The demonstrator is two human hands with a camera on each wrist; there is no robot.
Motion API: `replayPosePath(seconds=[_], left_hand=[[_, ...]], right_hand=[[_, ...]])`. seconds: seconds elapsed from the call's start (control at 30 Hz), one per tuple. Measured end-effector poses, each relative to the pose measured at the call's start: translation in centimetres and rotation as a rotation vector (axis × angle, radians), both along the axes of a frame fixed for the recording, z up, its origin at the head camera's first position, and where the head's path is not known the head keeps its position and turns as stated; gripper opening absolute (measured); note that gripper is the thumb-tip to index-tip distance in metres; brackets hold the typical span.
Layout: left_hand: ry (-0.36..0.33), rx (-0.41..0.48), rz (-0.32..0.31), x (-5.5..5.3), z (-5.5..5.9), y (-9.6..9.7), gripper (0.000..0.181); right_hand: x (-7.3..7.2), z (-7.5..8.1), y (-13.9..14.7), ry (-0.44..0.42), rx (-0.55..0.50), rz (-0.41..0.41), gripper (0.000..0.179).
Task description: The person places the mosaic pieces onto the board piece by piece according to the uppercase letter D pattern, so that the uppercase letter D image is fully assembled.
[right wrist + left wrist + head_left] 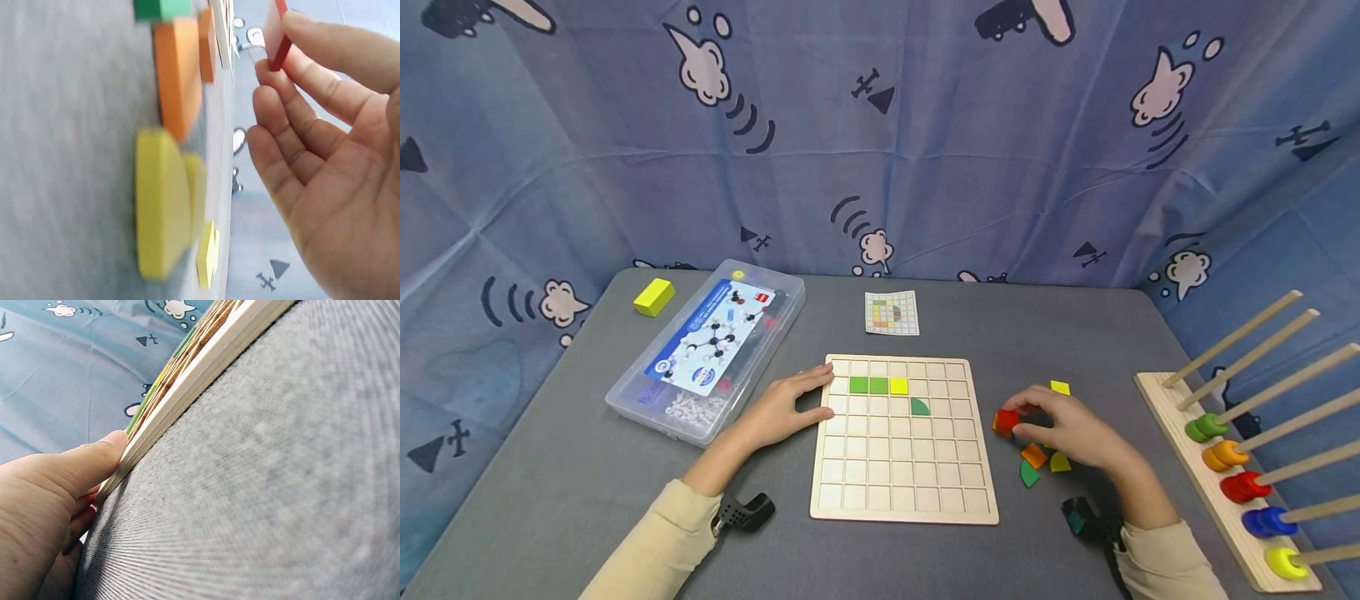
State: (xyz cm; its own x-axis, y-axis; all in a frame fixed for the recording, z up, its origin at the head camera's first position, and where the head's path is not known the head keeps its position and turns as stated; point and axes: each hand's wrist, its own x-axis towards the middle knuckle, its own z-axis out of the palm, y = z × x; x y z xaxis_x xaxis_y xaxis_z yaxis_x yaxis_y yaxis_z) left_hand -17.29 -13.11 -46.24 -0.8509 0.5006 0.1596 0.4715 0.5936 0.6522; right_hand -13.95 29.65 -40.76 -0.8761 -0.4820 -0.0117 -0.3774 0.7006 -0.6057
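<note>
At the left edge of the wooden grid board (904, 475), my left hand (784, 410) rests with extended thumb and fingers touching the rim. The left wrist view shows the thumb (94, 461) against the board's side (181, 394). Two green squares (868, 385), a yellow square (898, 386) and a green quarter-circle (920, 407) sit in the grid. Right of the board, my right hand (1071, 425) pinches a red tile (279, 47) between thumb and fingertips, raised above the table. Around it lie an orange tile (1033, 455), a green quarter-circle piece (1029, 474) and yellow pieces (1060, 462).
Behind the board lies a printed pattern card (892, 313). A clear plastic case (752, 342) with a molecule label is at the left, with a yellow block (654, 297) beyond it. A wooden peg stand (1210, 467) with coloured rings borders the right side.
</note>
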Motion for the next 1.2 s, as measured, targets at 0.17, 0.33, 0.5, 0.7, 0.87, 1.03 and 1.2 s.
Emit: replayPosePath(seconds=[0.17, 0.33, 0.5, 0.7, 0.87, 1.03, 1.2], left_hand=[[0.006, -0.002, 0.0, 0.0, 0.0, 0.1, 0.059], [0.006, 0.001, -0.001, -0.1, 0.1, 0.2, 0.058], [0.002, 0.0, -0.004, -0.1, 0.1, 0.1, 0.059], [0.0, 0.002, -0.003, -0.1, 0.1, 0.1, 0.059], [0.001, -0.002, -0.005, -0.1, 0.0, 0.0, 0.059], [0.003, -0.007, -0.005, -0.1, 0.0, 0.0, 0.059], [0.001, -0.006, -0.005, 0.0, 0.0, 0.0, 0.059]], right_hand=[[0.2, 0.0, -1.3, 0.011, -0.024, 0.013, 0.021], [0.4, -0.1, -2.7, 0.025, -0.012, 0.042, 0.022], [0.4, -0.3, -4.1, 0.008, 0.02, 0.065, 0.024], [0.4, -0.3, -5.6, -0.004, 0.01, 0.112, 0.025], [0.4, -0.4, -6.8, 0.008, 0.036, 0.128, 0.025], [0.2, -0.5, -8.2, 0.017, 0.065, 0.139, 0.024], [-0.3, -0.7, -9.4, 0.019, 0.081, 0.144, 0.023]])
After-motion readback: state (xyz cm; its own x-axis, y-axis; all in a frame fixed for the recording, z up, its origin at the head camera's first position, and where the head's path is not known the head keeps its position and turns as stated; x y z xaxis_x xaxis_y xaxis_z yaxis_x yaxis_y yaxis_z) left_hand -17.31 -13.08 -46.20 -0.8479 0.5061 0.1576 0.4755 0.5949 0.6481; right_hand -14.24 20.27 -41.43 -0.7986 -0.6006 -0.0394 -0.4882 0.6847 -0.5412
